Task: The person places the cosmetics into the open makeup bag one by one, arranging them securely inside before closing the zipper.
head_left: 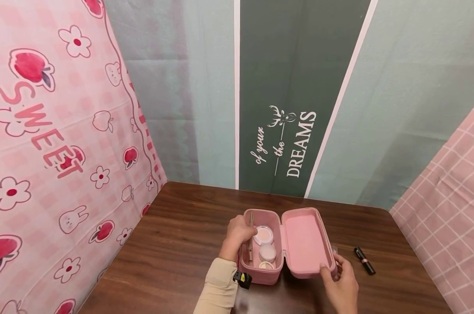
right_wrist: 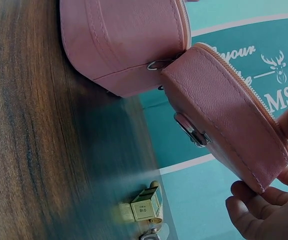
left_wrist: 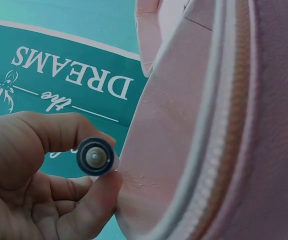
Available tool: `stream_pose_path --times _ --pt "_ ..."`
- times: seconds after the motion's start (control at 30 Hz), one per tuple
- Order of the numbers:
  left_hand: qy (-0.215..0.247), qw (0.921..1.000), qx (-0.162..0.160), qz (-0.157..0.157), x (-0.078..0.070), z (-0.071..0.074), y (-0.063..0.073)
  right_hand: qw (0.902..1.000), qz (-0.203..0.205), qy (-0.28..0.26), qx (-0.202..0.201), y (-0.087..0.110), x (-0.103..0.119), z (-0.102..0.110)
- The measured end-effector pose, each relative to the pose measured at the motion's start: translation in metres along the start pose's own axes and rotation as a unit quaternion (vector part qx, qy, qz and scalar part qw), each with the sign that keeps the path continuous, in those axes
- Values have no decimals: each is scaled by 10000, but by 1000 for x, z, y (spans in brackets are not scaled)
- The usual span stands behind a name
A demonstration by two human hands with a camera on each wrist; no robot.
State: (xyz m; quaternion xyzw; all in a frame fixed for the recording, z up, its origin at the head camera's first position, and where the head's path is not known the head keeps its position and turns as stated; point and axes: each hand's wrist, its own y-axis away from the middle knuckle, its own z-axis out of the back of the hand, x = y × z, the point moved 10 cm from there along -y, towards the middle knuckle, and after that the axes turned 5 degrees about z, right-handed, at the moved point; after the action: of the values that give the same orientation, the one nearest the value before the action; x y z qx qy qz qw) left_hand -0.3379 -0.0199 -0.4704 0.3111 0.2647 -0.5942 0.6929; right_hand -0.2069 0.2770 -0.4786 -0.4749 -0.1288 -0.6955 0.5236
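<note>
A pink zippered cosmetic case stands unzipped on the table, its lid folded out to the right. My left hand reaches over the case's left wall and pinches a slender pen-like cosmetic stick. In the left wrist view the stick's round, dark-rimmed end faces the camera between thumb and forefinger. Inside the case lie a round compact, a small jar and another round item. My right hand grips the lid's near right corner, thumb on the rim.
A black tube with a pinkish band lies on the brown wooden table, right of the lid. Small gold items show beyond the lid in the right wrist view. Printed cloths hang behind and at both sides.
</note>
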Motion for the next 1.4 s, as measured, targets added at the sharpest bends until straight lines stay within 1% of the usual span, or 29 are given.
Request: stream_pose_path --times 0.17,0.5,0.77,0.9,0.97,1.07,1.13,1.2,1.23,1.3,1.33,1.4 --pt "-170 9999 20 4 -1 -1 -1 10000 17 50 -57 0 0 1" --pt "-179 9997 35 -159 -1 2 -4 9996 163 105 -192 -1 2 2" --pt "107 9997 207 10 3 2 -2 9995 239 19 -216 -2 3 2" --pt "179 9996 236 -43 4 2 -2 9993 294 37 -235 -1 5 3" --pt "167 9994 225 -191 3 2 -2 9987 414 80 -276 0 8 4" --pt "85 9981 135 -592 0 4 -4 9945 922 71 -491 3 20 7" --pt "-15 9956 36 -938 -2 6 -7 9870 1424 -2 -742 9 30 10" --pt "-35 9919 -42 -1266 -4 9 -11 9793 1794 -69 -933 16 36 10" --pt "-24 9905 -44 -1377 -4 10 -13 9768 1885 -77 -1009 20 37 10" --pt "93 9878 -9 -1555 -3 11 -17 9752 1924 -73 -1095 27 36 8" --pt "164 9866 6 -1624 -3 12 -19 9766 1851 -37 -1097 30 35 6" --pt "351 9859 96 -1635 1 11 -23 9808 1624 -16 -1080 35 31 3"
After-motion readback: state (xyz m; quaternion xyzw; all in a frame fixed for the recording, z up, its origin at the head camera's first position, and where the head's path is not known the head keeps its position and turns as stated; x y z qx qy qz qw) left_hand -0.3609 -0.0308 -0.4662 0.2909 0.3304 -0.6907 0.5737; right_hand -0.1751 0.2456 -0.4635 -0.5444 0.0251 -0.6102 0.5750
